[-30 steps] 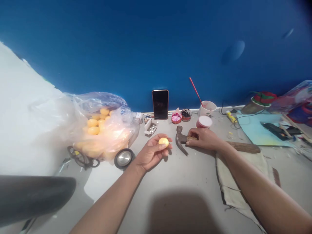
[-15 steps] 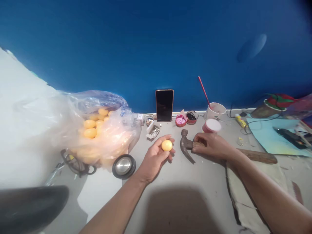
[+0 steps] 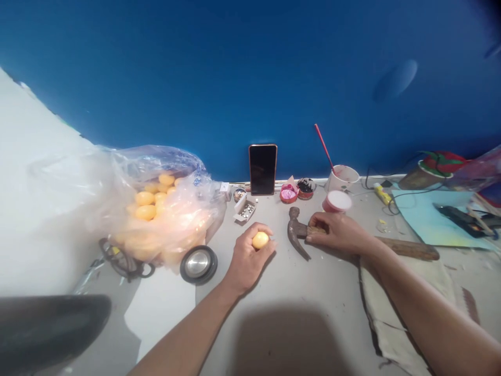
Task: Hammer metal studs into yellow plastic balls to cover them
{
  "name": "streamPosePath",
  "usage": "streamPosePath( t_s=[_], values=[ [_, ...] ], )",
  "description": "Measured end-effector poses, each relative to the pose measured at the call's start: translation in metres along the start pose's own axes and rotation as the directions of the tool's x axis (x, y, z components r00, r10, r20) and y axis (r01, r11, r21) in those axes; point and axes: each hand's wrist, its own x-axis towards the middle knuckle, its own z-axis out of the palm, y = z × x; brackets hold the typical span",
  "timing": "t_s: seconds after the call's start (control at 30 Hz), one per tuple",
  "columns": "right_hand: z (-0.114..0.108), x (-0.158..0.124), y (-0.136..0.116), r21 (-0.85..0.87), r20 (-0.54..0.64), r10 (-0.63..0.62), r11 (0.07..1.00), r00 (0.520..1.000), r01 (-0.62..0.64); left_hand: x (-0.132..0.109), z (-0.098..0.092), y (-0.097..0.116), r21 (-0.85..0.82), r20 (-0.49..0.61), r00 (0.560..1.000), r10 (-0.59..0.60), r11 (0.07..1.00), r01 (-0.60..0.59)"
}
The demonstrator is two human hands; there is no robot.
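My left hand [image 3: 248, 258] is closed around a small yellow ball [image 3: 260, 240], whose top shows between thumb and fingers. To the right, a claw hammer [image 3: 296, 231] lies on the table, its worn metal head toward the left hand. My right hand [image 3: 334, 231] grips its wooden handle just behind the head, with fingers and thumb pinched around it; the handle's far end emerges beyond the wrist. A clear plastic bag [image 3: 183, 214] with several similar yellow balls sits at the left. Close behind my left hand is an open little box [image 3: 246, 210] of small shiny pieces.
A phone [image 3: 263, 169] leans upright against the blue wall. Beside it stand two small cups of pink and dark material, a white cup [image 3: 340, 177] with a red stick, and a pink-lidded tub [image 3: 337, 201]. A round black-rimmed metal object [image 3: 198, 265] lies left; a cloth [image 3: 403, 313] lies right.
My left hand has turned over slightly and its fingers have curled tighter round the yellow ball, moving a little left and down. My right hand stays on the hammer.
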Motion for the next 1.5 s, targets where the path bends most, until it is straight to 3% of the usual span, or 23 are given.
streamPosePath(
  t_s=[0.2,0.37,0.5,0.6,0.67,0.73,0.83,0.93,1.03,1.2,1.5],
  values=[
    [0.001,0.000,0.001,0.001,-0.002,-0.017,1.000,1.000,0.017,0.000,-0.001,0.001,-0.015,-0.005,0.998,0.059,0.998,-0.059],
    [0.002,0.000,0.002,-0.016,0.002,-0.020,1.000,1.000,0.020,-0.002,0.003,0.002,-0.091,0.024,0.996,-0.086,0.992,0.088],
    [0.003,0.000,0.003,-0.015,0.002,-0.050,0.999,0.999,0.050,0.000,0.001,-0.001,-0.127,-0.109,0.991,-0.081,0.990,0.067],
    [0.003,0.000,0.003,-0.025,-0.003,-0.067,0.997,0.998,0.067,0.006,-0.007,0.000,0.036,-0.256,0.964,-0.064,0.996,0.076],
    [0.002,0.000,0.002,-0.027,-0.004,-0.070,0.997,0.998,0.069,0.010,-0.013,0.002,0.232,-0.282,0.958,-0.050,0.965,0.118],
    [0.002,0.000,0.001,-0.019,-0.006,-0.066,0.998,0.998,0.066,0.014,-0.016,0.006,0.482,-0.273,0.962,-0.019,0.863,0.154],
    [0.002,0.000,0.000,-0.012,-0.006,-0.068,0.998,0.998,0.068,0.018,-0.017,0.012,0.779,-0.233,0.972,-0.039,0.591,0.211],
    [0.001,0.000,-0.001,-0.009,-0.014,-0.076,0.997,0.997,0.076,0.020,-0.015,0.016,0.893,-0.220,0.975,-0.016,0.398,0.208],
    [0.001,0.000,-0.002,-0.007,-0.027,-0.078,0.997,0.997,0.078,0.022,-0.017,0.013,0.934,-0.198,0.977,0.079,0.316,0.164],
    [0.001,0.001,-0.001,-0.020,-0.030,-0.076,0.997,0.997,0.076,0.018,-0.025,0.002,0.948,-0.144,0.968,0.205,0.309,0.076],
    [-0.002,0.000,-0.004,0.012,0.000,-0.061,0.998,0.998,0.061,0.007,-0.018,0.015,0.921,-0.156,0.983,0.096,0.375,0.109]
  ],
)
